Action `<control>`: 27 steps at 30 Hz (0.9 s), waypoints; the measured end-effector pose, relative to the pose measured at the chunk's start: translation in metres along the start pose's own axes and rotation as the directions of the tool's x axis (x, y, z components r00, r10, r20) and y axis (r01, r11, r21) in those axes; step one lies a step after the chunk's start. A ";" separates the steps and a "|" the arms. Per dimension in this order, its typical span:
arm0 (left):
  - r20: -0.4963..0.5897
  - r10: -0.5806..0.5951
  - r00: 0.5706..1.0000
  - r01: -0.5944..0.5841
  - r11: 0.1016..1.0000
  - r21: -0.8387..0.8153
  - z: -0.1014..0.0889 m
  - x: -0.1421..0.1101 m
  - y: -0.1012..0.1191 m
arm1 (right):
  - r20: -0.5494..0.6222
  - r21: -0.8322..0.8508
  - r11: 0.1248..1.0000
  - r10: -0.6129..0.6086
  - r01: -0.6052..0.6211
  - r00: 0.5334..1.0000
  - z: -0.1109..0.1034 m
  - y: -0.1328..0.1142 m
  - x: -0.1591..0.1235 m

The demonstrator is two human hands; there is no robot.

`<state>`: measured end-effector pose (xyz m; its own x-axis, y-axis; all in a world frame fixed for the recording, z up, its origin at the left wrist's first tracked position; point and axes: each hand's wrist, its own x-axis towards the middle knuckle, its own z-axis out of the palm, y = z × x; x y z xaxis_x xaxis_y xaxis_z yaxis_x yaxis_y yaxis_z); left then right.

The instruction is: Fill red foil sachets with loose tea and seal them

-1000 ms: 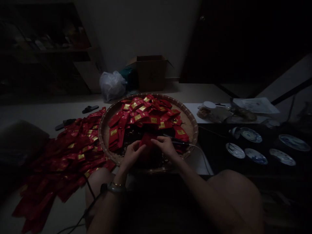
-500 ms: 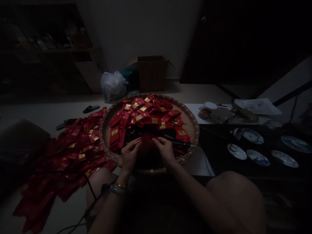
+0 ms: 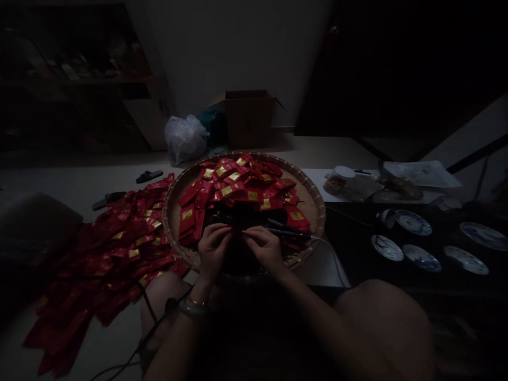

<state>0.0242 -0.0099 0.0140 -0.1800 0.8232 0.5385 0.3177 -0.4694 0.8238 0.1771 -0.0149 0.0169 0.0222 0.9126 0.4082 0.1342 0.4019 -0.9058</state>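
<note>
A round woven bamboo tray [image 3: 313, 196] stands before me, heaped with small red packets [image 3: 238, 185] that carry gold labels. Over its near side, my left hand [image 3: 214, 248] and my right hand [image 3: 264, 246] pinch with thumb and fingers, fingertips close together. Between them the red packet is barely visible in the gloom. Dark loose material [image 3: 226, 216] lies in the tray behind my fingers. Right of my right hand rests a slim black tool [image 3: 291, 233] with a pale cord; it resembles a hair straightener.
A large pile of red packets [image 3: 115, 254] covers the floor at left, near dark slippers [image 3: 148, 176]. Behind the tray stand a white plastic bag [image 3: 186, 138] and a cardboard box [image 3: 250, 124]. Blue-and-white dishes [image 3: 420, 257] and a lidded jar [image 3: 341, 177] are at right.
My fingertips have come closer together and slightly lower. The red packet, seen broadside between them before, has tipped into the dark and hardly shows.
</note>
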 end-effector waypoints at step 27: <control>0.213 0.255 0.943 -0.250 0.967 -0.049 -0.015 0.007 0.009 | 0.190 -0.017 0.972 -0.226 0.233 0.955 -0.024 -0.006 0.005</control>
<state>0.0117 -0.0134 0.0278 0.1092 0.7248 0.6802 0.3066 -0.6755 0.6706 0.2003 -0.0151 0.0274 -0.1977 0.7953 0.5730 0.1522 0.6024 -0.7836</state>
